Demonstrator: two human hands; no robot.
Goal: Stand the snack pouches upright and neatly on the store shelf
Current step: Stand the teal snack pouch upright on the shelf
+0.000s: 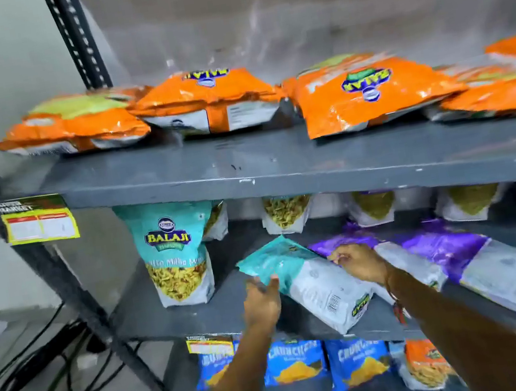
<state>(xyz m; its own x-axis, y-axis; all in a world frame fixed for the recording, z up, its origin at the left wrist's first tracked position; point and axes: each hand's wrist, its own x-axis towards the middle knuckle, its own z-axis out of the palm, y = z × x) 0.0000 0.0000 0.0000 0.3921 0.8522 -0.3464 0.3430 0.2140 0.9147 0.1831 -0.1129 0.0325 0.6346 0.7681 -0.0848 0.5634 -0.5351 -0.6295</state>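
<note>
Bottom shelf, nearest: blue pouches (294, 361) stand upright in a row, faces out; no work needed there, I judge.

Middle shelf (167, 313), the working level. Left hand (261, 304) pinches the top edge of a teal pouch (301, 280), thumb over and fingers under, closed on the seal. Right hand (360, 262) rests on the pouch's far side, fingers curled at its edge; whether it fully grips or only steadies, I cannot tell. The pouch lies tilted, back panel up, bottom end overhanging the shelf's front edge. Two-handed hold likely serves to swing it upright and turn its face outward.

Just beside it to the right, purple pouches (465, 256) lie flat, overlapping, backs up: still to do.

To the left, one teal standing pouch (176, 253) is upright, face out, near the post; probably the reference for the row.

Behind, at the back of the middle shelf, pale pouches (287, 214) stand, tops hidden by the shelf above.

Top shelf, farthest: orange pouches (365, 92) lie flat in loose piles, logos upside down. Untouched; most of the task remains.
</note>
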